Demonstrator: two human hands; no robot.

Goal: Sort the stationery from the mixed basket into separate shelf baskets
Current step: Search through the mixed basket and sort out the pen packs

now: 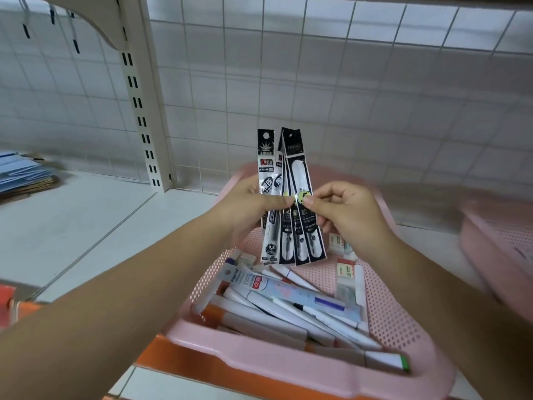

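Roughly early-stage: left hand [245, 206] and right hand [346, 209] both pinch a fan of refill packets [300, 168] above the mixed basket [259, 362]; I see many pens [288, 310] and erasers [345, 272] unsorted inside.

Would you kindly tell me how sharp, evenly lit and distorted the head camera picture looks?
Head view: light is soft and even, without hard shadows; the refill packets, left hand and right hand are fairly sharp; the pink basket at the right edge is smeared by blur; the wide lens bows the wall grid and shelf upright.
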